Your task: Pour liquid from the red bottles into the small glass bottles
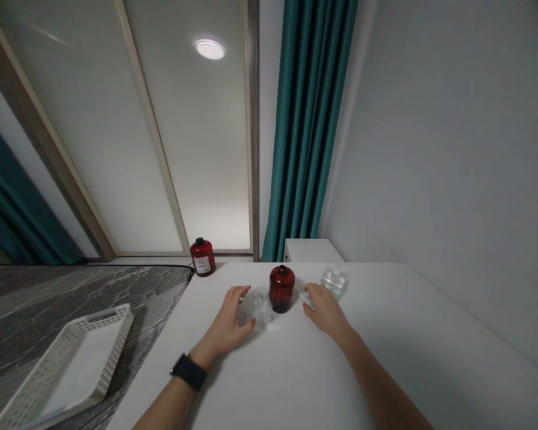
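A dark red bottle [281, 290] with a narrow top stands upright on the white table between my hands. On its left lies a crumpled clear plastic piece [259, 306]. My left hand [228, 322], wearing a black watch on the wrist, is at that plastic's left side with thumb and fingers spread; whether it touches is unclear. My right hand [325, 309] curls its fingers around a small clear plastic piece [306, 298] just right of the bottle. Behind the right hand rests another crumpled clear plastic piece [335, 279].
Another red bottle [202, 258] with a black cap and white label stands at the table's far left corner. A white perforated basket [110, 352] sits on the grey patterned surface to the left. Beyond the table are a white cabinet [314, 249] and a teal curtain [311, 119].
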Motion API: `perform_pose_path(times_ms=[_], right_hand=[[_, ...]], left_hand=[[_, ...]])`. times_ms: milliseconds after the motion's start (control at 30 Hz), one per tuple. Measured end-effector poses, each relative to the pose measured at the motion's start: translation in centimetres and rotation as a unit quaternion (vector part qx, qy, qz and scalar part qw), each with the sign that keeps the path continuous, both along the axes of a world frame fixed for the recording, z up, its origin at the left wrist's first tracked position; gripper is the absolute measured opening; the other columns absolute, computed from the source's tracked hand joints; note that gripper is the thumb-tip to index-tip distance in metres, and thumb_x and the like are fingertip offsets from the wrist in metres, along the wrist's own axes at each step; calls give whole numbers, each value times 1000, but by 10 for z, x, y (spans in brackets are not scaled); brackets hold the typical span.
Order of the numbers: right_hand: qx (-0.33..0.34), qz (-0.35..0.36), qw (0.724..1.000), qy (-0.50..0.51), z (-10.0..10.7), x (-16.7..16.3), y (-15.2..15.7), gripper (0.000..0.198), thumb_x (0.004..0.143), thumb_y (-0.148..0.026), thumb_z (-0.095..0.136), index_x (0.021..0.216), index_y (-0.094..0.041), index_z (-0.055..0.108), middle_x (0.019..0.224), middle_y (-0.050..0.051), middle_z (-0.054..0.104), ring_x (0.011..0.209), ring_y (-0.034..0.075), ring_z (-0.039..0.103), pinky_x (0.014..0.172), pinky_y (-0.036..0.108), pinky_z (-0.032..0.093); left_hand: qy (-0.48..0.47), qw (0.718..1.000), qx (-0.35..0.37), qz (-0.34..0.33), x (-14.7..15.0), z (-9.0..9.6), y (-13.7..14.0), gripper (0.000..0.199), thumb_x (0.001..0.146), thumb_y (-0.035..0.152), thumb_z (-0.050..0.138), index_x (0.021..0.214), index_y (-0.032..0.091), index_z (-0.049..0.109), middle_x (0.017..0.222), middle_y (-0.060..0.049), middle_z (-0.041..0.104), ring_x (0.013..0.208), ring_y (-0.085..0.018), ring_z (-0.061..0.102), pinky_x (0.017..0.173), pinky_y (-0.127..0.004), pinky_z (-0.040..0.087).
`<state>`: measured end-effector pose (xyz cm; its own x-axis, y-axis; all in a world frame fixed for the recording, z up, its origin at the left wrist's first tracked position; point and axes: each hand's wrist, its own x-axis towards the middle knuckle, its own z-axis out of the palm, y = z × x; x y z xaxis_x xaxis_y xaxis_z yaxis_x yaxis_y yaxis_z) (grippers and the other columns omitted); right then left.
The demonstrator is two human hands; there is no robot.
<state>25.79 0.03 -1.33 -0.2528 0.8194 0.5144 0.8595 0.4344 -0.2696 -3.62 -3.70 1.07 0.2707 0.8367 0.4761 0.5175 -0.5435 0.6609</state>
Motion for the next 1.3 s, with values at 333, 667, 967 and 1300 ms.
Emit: perform_pose_path(times_ms=[333, 667, 967, 1300], right_hand=[[108, -36, 989, 97, 11, -4, 5, 27, 79, -16, 55, 106, -20, 52, 93, 10, 61, 92, 31, 58, 85, 47, 46], [247, 55, 932, 260, 42, -44, -31, 36, 83, -13, 57, 114, -25, 46, 111, 11, 59, 108, 28, 60, 94, 51, 52], [237, 159, 923, 257, 43, -66, -49, 50, 79, -3, 57, 124, -22, 45, 114, 10, 59, 112, 27, 60, 100, 56, 52], [183, 133, 951, 212, 30, -62, -44, 59, 77, -3, 53, 133, -22, 45, 109, 9, 57, 119, 31, 55, 101, 56, 51]], left_hand=[[18, 998, 59, 14, 0, -3, -2, 77, 78, 16, 64, 147, 24, 30, 124, -12, 50, 114, -30, 52, 100, -53, 48], [20, 989, 135, 57, 4, 4, -9, 83, 78, 17, 66, 149, 24, 24, 125, -12, 50, 114, -31, 52, 100, -51, 47], [61, 974, 186, 114, -6, 11, -12, 75, 78, 15, 64, 146, 20, 31, 132, -14, 52, 120, -31, 48, 104, -51, 45], [127, 961, 224, 102, -6, 16, -14, 77, 78, 13, 62, 147, 20, 30, 134, -14, 54, 120, -32, 47, 104, -50, 43]])
